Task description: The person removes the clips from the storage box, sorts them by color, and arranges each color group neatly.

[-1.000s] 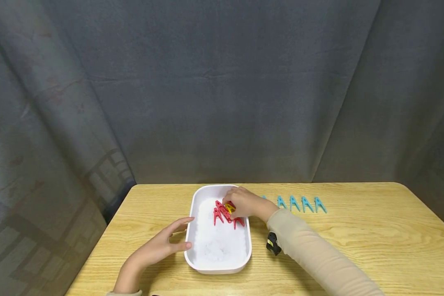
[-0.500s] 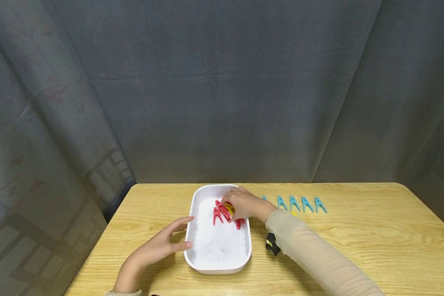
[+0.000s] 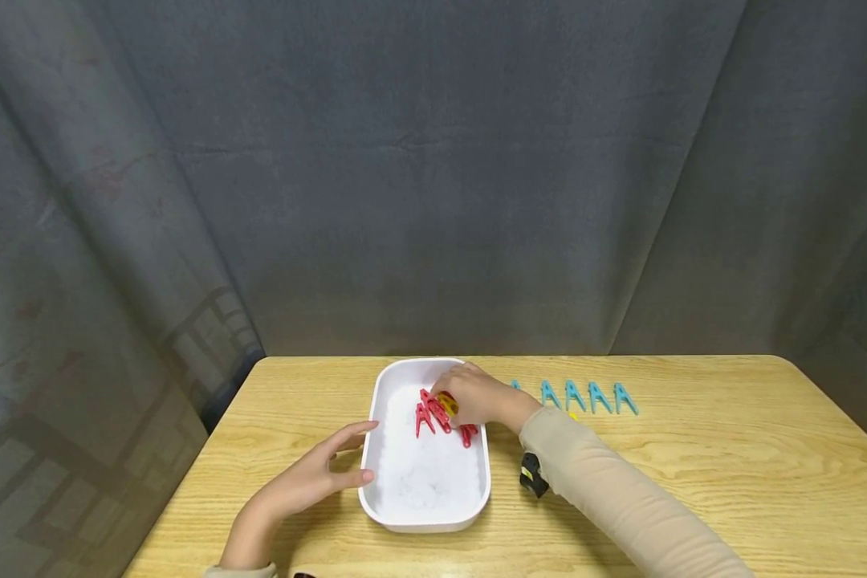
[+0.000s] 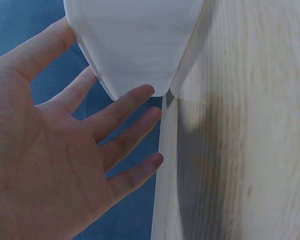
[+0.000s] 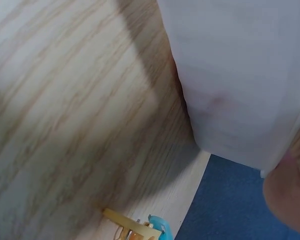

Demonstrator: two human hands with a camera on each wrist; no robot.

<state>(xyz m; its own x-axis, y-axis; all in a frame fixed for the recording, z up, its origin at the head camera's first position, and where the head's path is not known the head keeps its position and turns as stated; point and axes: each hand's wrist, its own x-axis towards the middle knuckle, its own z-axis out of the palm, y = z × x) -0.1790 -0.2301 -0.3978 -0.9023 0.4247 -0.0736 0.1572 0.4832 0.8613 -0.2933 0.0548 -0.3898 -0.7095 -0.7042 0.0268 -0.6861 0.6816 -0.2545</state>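
Left hand (image 3: 307, 483): fingers relaxed at tray (image 3: 425, 527) rim; should steady it.
Right hand (image 3: 471, 396): over yellow peg (image 3: 446, 403), grip unclear; best avoid red pegs (image 3: 439, 414) leftward.

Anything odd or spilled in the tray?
Faint grey marks in the tray, towards its near end, stand out against the white; scuffs or reflections, I can't tell. No spill shows. The red clips lie jumbled.
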